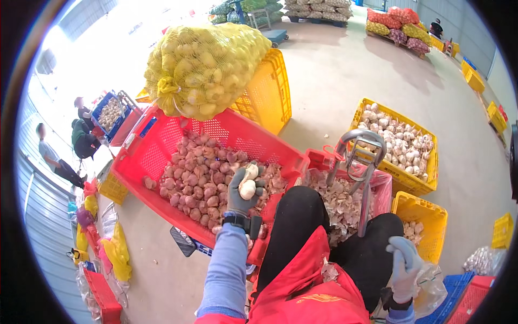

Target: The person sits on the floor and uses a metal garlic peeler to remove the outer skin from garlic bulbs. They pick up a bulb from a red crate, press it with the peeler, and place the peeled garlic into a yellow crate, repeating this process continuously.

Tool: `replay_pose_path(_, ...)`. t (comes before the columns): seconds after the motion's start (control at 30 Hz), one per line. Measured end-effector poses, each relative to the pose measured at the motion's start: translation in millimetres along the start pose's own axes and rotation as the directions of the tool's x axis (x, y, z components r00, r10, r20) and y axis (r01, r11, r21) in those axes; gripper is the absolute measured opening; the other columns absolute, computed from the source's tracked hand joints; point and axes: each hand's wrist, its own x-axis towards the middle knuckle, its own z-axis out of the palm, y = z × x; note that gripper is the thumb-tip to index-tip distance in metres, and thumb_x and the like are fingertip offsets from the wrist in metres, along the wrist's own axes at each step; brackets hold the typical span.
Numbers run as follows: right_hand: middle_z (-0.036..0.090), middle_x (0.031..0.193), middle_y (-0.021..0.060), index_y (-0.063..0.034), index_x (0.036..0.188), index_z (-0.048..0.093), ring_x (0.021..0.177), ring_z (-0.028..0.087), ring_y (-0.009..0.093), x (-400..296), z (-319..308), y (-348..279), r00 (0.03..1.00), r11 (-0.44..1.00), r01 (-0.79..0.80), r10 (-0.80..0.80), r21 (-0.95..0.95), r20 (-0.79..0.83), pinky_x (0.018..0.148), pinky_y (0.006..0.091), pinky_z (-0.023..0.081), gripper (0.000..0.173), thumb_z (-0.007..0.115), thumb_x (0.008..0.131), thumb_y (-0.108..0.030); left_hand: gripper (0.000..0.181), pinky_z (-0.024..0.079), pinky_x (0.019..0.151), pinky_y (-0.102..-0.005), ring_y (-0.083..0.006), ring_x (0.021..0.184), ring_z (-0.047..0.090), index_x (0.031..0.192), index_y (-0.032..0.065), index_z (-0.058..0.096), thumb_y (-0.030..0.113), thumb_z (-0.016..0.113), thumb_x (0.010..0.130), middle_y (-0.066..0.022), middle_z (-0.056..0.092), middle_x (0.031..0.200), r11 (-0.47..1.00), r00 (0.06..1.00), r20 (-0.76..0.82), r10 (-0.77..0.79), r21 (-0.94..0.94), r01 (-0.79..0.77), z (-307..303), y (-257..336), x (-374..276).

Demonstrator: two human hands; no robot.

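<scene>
My left hand (241, 194), in a grey glove, holds two pale peeled-looking garlic bulbs (248, 188) above the red plastic crate (162, 133). Inside that crate lies a heap of purplish garlic bulbs (206, 178). My right hand (406, 265), gloved too, is beside my right thigh with its fingers loosely bent; nothing shows in it. Nearest to it is a yellow crate (435, 227) with some garlic in it. A bent metal tube frame with a handle (366, 178) stands at my knees, over a red bin lined with plastic (380, 184) that holds papery garlic skins (338, 202).
A yellow mesh sack of garlic (206, 69) rests at the red crate's far side by an upended yellow crate (269, 89). Front right stands a yellow crate of white garlic (404, 141). Coloured bags (117, 251) lie left on the floor. People (56, 158) are farther left.
</scene>
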Motion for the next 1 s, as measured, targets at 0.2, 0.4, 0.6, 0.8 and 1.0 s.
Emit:
replay_pose_path(0.2, 0.071, 0.105, 0.018, 0.0025, 0.109, 0.07, 0.091, 0.071, 0.027, 29.3, 46.4, -6.6, 0.947, 0.972, 0.202, -0.225, 0.122, 0.227, 0.081, 0.0346, 0.057, 0.024, 0.059, 0.089, 0.004, 0.071, 0.056, 0.058, -0.0308, -0.0219, 0.075, 0.068, 0.147, 0.0041, 0.04, 0.031, 0.069, 0.089, -0.0185, 0.06, 0.131, 0.945, 0.926, 0.375, 0.048, 0.283, -0.163, 105.9, -42.7, -61.9)
replay_pose_path(0.4, 0.069, 0.113, 0.02, 0.0024, 0.117, 0.067, 0.103, 0.068, 0.034, 41.8, 71.5, -8.1, 0.97, 0.961, 0.201, -0.222, 0.19, 0.099, 0.09, 0.0389, 0.054, 0.03, 0.062, 0.088, 0.003, 0.082, 0.057, 0.066, -0.0282, -0.0166, 0.087, 0.067, 0.144, 0.0031, 0.043, 0.027, 0.084, 0.076, -0.0142, 0.063, 0.129, 0.849, 0.923, 0.367, -0.118, 0.519, -0.097, 137.3, -91.2, -84.3)
replay_pose_path(0.6, 0.066, 0.103, 0.0168, 0.0016, 0.138, 0.05, 0.099, 0.064, 0.031, 73.2, 102.5, 59.9, 0.999, 0.993, 0.035, -0.032, 0.115, -0.028, 0.088, 0.0375, 0.051, 0.051, 0.069, 0.091, -0.011, 0.078, 0.057, 0.067, -0.0307, -0.0175, 0.088, 0.067, 0.149, 0.0044, 0.038, 0.038, 0.075, 0.09, -0.0103, 0.064, 0.121, 0.929, 0.954, 0.255, -0.159, 0.365, 0.057, 146.0, -142.8, -75.0)
replay_pose_path(0.8, 0.059, 0.08, -0.0003, -0.0034, 0.125, 0.057, 0.065, 0.054, 0.007, 67.2, 65.4, 9.5, 0.835, 0.729, -0.534, 0.376, 0.428, 0.401, 0.059, 0.0241, 0.046, 0.031, 0.061, 0.1, -0.022, 0.056, 0.051, 0.068, -0.0218, -0.0067, 0.082, 0.062, 0.142, 0.0, 0.046, 0.042, 0.049, 0.106, -0.0024, 0.066, 0.106, 0.837, 0.968, 0.164, -0.191, 0.543, 0.073, 138.0, -162.7, -45.0)
replay_pose_path(1.0, 0.064, 0.084, 0.0126, -0.0024, 0.125, 0.056, 0.069, 0.063, 0.019, 69.5, 61.3, 4.6, 0.801, 0.798, -0.552, 0.428, 0.242, 0.418, 0.064, 0.0333, 0.051, 0.029, 0.06, 0.1, -0.017, 0.044, 0.053, 0.071, -0.0227, -0.0098, 0.084, 0.064, 0.131, 0.0029, 0.054, 0.039, 0.047, 0.107, -0.0047, 0.066, 0.106, 0.736, 0.963, 0.187, -0.193, 0.677, 0.016, 139.1, -165.6, -22.4)
